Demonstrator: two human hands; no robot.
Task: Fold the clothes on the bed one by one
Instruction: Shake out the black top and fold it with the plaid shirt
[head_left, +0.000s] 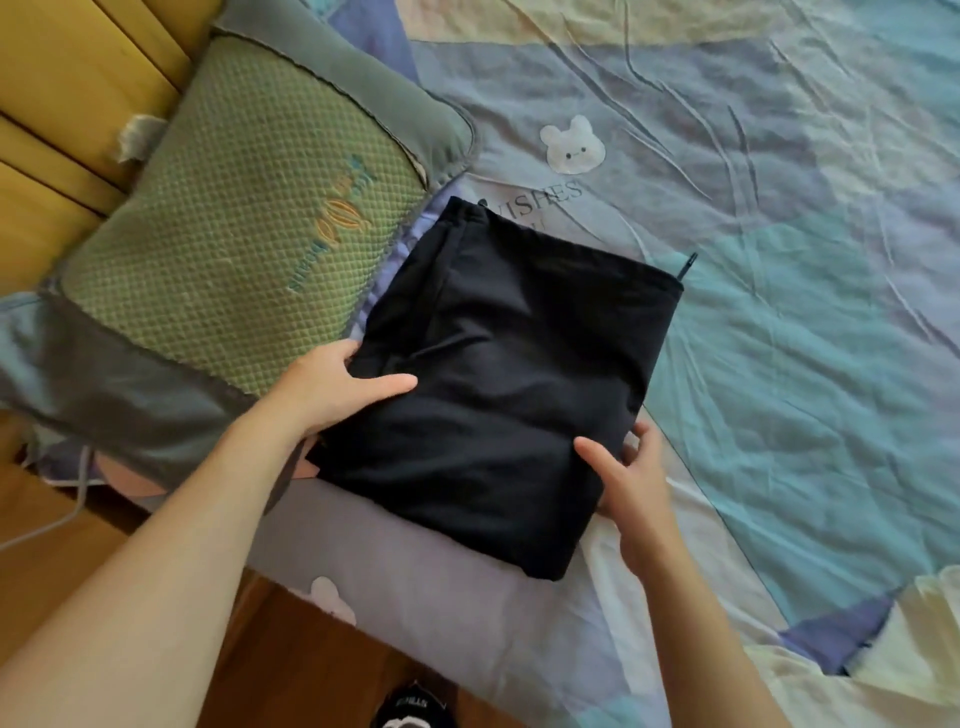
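A black garment (514, 358), folded into a thick rectangle, lies on the bed near its left edge. A drawstring tip pokes out at its far right corner. My left hand (337, 384) grips its left edge, thumb on top and fingers tucked under. My right hand (628, 478) grips the near right edge the same way, thumb on the fabric and fingers beneath. The garment's near end sits slightly raised between both hands.
A green quilted pillow (234, 234) lies just left of the garment against a yellow wooden headboard (67, 83). The patterned blue and purple bed sheet (779, 260) stretches to the right. The wooden floor (322, 654) and a shoe (410, 706) show below the bed edge.
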